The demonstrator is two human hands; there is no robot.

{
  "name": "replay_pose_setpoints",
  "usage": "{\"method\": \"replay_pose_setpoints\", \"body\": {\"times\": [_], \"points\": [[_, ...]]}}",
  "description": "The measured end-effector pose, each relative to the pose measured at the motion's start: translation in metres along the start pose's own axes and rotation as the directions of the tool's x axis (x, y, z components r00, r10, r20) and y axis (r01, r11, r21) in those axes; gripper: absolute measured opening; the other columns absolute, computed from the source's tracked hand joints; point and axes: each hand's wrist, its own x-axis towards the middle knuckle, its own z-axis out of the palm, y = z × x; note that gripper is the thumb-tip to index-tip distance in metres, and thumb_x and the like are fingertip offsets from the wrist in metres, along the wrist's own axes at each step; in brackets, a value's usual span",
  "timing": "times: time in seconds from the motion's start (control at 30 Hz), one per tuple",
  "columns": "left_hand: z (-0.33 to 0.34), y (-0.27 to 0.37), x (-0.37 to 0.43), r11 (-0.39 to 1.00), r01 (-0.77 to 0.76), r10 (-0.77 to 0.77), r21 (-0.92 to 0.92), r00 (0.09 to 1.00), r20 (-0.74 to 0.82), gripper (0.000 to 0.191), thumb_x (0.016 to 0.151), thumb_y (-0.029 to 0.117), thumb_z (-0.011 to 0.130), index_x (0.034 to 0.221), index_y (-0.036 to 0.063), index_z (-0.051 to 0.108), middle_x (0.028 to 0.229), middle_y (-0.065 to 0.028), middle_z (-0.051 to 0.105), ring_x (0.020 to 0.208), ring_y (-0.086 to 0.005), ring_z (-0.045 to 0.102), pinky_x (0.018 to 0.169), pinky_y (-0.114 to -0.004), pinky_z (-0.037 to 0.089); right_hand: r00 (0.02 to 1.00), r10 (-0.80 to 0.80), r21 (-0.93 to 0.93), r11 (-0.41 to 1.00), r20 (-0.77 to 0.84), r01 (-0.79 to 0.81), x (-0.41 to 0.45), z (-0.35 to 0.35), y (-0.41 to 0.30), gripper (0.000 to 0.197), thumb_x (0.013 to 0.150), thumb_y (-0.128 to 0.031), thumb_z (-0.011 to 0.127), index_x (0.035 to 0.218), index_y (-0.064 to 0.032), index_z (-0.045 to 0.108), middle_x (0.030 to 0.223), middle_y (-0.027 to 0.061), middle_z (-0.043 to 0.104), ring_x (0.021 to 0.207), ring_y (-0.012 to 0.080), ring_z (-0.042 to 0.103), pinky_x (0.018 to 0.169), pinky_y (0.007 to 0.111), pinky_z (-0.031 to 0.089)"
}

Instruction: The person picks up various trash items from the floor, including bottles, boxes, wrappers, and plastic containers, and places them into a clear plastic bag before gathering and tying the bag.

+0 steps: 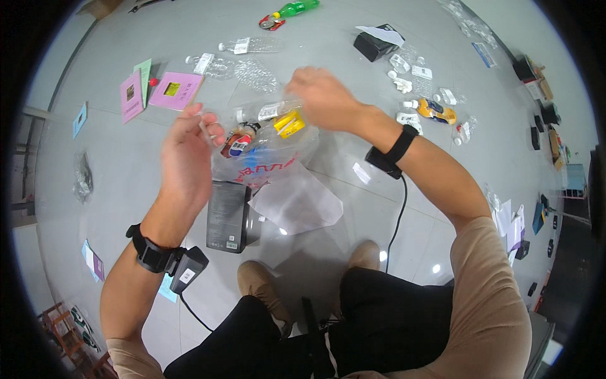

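A clear plastic bag (265, 163) with red lettering sits on the floor before me. Through its film I see a cola bottle with a Pepsi label (238, 140), a yellow packet (289, 124) and a clear plastic bottle (268, 111). At the bag's left side, my left hand (187, 151) pinches a whitish edge of the film between thumb and fingers. My right hand (324, 97) is at the upper right of the bag, near the clear bottle's far end. Its fingers are curled and blurred, and whether they hold the film cannot be made out.
A black box (226, 215) and a white paper sheet (300, 201) lie between the bag and my shoes. Pink booklets (175, 90) and empty bottles (213, 65) are beyond my left hand. Farther right lie an orange drink bottle (435, 111) and another black box (376, 43). Cables hang from both wrist devices.
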Motion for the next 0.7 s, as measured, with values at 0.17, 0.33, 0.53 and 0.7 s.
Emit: {"method": "replay_pose_setpoints", "body": {"times": [0.17, 0.33, 0.53, 0.7], "points": [[-0.025, 0.003, 0.013, 0.995, -0.09, 0.092, 0.052, 0.995, -0.045, 0.029, 0.088, 0.017, 0.052, 0.113, 0.0031, 0.046, 0.085, -0.0046, 0.052, 0.074, -0.0165, 0.05, 0.076, -0.03, 0.04, 0.763, 0.541, 0.074, 0.83, -0.354, -0.553, -0.091, -0.006, 0.09, 0.021, 0.076, -0.014, 0.062, 0.092, -0.0017, 0.063, 0.1, 0.0176, 0.061, 0.104, 0.0354, 0.055, 0.091, 0.045, 0.045], [-0.031, -0.009, 0.017, 0.992, -0.071, 0.078, 0.104, 0.995, -0.066, 0.025, 0.09, 0.016, 0.05, 0.111, 0.0026, 0.047, 0.084, -0.0046, 0.052, 0.074, -0.0169, 0.049, 0.074, -0.029, 0.039, 0.195, 0.958, -0.397, 0.267, 0.212, -0.878, -0.22, 0.022, 0.129, 0.071, 0.072, -0.046, 0.072, 0.121, 0.0006, 0.051, 0.116, 0.019, 0.058, 0.114, 0.0345, 0.054, 0.096, 0.041, 0.044], [-0.026, -0.013, 0.023, 0.992, -0.089, 0.094, 0.094, 0.994, -0.048, 0.024, 0.089, 0.014, 0.051, 0.109, 0.0024, 0.047, 0.083, -0.0048, 0.051, 0.072, -0.0168, 0.048, 0.071, -0.029, 0.039, 0.02, 0.982, -0.441, 0.101, 0.185, -0.892, -0.258, 0.037, 0.119, 0.09, 0.064, -0.049, 0.08, 0.128, 0.0021, 0.043, 0.118, 0.0204, 0.059, 0.111, 0.0327, 0.059, 0.094, 0.04, 0.048], [-0.023, -0.013, 0.024, 0.99, -0.1, 0.106, 0.103, 0.993, -0.049, 0.027, 0.086, 0.012, 0.052, 0.111, 0.0015, 0.045, 0.081, -0.0054, 0.051, 0.07, -0.0161, 0.049, 0.069, -0.028, 0.039, -0.165, 0.942, -0.404, -0.034, 0.293, -0.914, -0.255, 0.033, 0.129, 0.083, 0.064, -0.042, 0.078, 0.129, -0.0013, 0.045, 0.124, 0.0148, 0.057, 0.119, 0.0291, 0.054, 0.096, 0.036, 0.046]]}}
